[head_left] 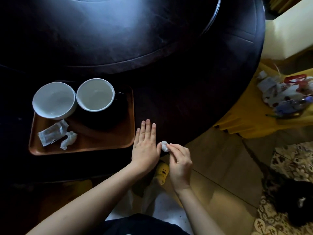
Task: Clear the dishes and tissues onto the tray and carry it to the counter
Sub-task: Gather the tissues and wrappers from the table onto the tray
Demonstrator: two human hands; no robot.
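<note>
Small white tissue wad (164, 146): crumpled, roughly round, at the near edge of the dark table (177, 102), just right of the tray. Pinched by the right hand (179, 164), fingertips closed narrowly on it, the rest of the hand curled. The left hand (145, 145) lies flat, palm down, fingers straight and together, thumb touching the wad; it holds nothing and rests just beside the tray's right rim.

Tray (81, 148): brown, wood-like, rectangular with rounded corners and a shallow lip. On it: a white bowl (54, 100), round, glossy, empty; a white-lined cup (95, 94) touching the bowl's rim, dark handle to the right, seated on a dark saucer (116, 119); a flattened, creased white wrapper (52, 132); a twisted white tissue (68, 139) just beside it.

Table: round, very dark, smooth, with a raised circular turntable (118, 31) at centre, faintly reflective.
</note>
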